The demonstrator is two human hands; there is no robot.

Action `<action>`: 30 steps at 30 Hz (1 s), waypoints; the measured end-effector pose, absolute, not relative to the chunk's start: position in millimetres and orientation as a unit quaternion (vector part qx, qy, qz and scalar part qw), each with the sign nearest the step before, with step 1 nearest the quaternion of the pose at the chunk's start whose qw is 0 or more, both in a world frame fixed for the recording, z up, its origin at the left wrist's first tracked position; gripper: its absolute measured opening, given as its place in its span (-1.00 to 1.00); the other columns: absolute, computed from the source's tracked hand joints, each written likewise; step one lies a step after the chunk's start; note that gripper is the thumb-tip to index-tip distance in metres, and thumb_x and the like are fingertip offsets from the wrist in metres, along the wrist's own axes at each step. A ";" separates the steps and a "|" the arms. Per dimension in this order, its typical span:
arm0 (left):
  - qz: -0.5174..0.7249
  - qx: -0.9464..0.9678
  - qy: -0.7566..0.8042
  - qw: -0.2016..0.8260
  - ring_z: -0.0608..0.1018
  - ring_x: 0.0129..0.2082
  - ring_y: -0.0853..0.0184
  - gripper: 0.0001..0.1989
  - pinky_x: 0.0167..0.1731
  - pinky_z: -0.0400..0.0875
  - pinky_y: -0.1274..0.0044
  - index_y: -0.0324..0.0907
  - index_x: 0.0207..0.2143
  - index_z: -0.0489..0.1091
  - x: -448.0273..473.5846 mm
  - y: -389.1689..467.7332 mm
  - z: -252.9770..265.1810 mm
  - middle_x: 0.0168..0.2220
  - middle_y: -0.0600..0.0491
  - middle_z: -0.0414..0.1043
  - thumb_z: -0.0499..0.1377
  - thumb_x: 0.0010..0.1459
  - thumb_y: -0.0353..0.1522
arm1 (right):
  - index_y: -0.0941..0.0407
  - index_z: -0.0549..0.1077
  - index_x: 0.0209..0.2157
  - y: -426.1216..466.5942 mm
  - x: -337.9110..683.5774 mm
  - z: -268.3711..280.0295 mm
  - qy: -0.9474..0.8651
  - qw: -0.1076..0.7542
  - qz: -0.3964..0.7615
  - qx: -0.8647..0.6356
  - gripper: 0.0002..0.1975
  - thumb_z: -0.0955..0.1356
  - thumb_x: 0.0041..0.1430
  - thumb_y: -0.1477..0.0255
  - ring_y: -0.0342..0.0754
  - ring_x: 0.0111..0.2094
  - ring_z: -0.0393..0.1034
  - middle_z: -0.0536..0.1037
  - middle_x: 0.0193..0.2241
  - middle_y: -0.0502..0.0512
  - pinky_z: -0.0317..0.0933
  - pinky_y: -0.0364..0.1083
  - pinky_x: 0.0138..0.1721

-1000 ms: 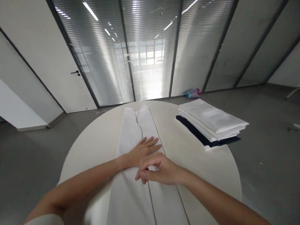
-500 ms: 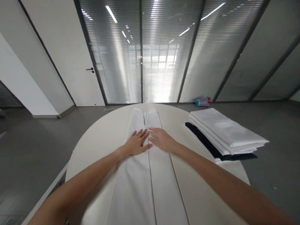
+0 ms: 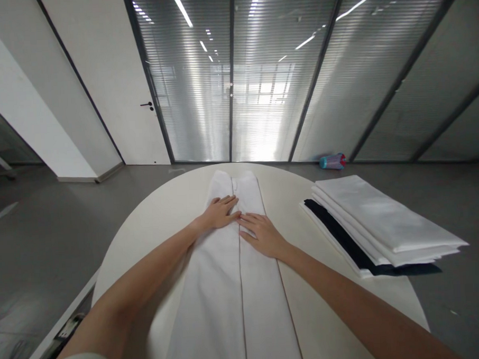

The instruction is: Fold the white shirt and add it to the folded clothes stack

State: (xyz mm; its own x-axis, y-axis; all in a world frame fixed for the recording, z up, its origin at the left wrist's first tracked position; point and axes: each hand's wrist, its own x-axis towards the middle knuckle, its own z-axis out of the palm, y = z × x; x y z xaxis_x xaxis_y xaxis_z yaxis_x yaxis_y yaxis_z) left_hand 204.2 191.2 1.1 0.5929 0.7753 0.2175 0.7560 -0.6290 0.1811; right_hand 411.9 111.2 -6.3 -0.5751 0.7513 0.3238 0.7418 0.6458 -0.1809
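Observation:
A long piece of white cloth [image 3: 224,296] lies lengthwise over the round table, its two long edges folded in so that they meet along a seam near the middle. My left hand [image 3: 220,211] rests flat on the cloth's left fold, fingers stretched toward the seam. Just nearer to me, my right hand [image 3: 263,234] lies flat on the right fold with its fingers apart, their tips at the seam. The fingers of the two hands come close together there. Neither hand grips anything.
A stack of folded white cloths [image 3: 384,215] stands at the table's right side, with a dark navy cloth [image 3: 345,241] low in it. The round white table [image 3: 146,226] has a curved edge. Beyond, a blue and red object [image 3: 332,161] lies on the floor by the glass partition.
My right hand has slid toward me along the cloth, while my left hand has moved slightly away. The view has shifted a little, so the stack appears larger and farther right.

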 end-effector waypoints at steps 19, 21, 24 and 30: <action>0.205 0.871 0.446 -0.024 0.28 0.31 0.19 -0.54 0.29 0.11 0.26 -0.12 0.23 0.31 200.9 175.1 9.0 0.30 -0.07 0.26 -0.10 0.43 -0.18 | 0.10 0.50 0.08 113.5 413.7 -10.7 -0.882 0.248 0.029 -0.400 -0.66 0.27 0.38 0.30 0.10 0.16 0.33 0.51 0.11 0.13 0.19 0.14 0.17; 0.204 0.873 0.442 -0.025 0.32 0.28 0.21 -0.56 0.29 0.13 0.26 -0.11 0.18 0.36 200.9 168.0 13.4 0.26 -0.04 0.33 -0.12 0.43 -0.19 | 0.10 0.53 -0.01 113.9 415.0 -9.3 -0.862 0.289 0.028 -0.416 -0.71 0.25 0.37 0.37 0.06 0.08 0.41 0.57 0.02 0.13 0.24 0.10 0.11; 0.168 0.886 0.432 -0.006 0.23 0.34 0.14 -0.50 0.30 0.09 0.20 -0.10 0.24 0.30 204.4 153.4 13.8 0.31 -0.05 0.24 -0.12 0.42 -0.11 | 0.11 0.55 -0.06 115.2 419.2 -6.1 -0.824 0.335 0.004 -0.456 -0.70 0.22 0.36 0.43 0.04 0.04 0.43 0.60 -0.04 0.15 0.26 0.09 0.09; 0.088 0.897 0.432 0.040 0.01 0.41 0.00 -0.28 0.31 -0.06 0.05 -0.08 0.40 0.02 210.7 137.2 2.4 0.44 -0.11 -0.13 -0.13 0.34 0.08 | 0.20 0.47 0.12 118.7 428.6 -8.3 -0.843 0.244 -0.038 -0.477 -0.57 0.18 0.41 0.30 0.15 0.25 0.24 0.41 0.20 0.25 0.12 0.16 0.23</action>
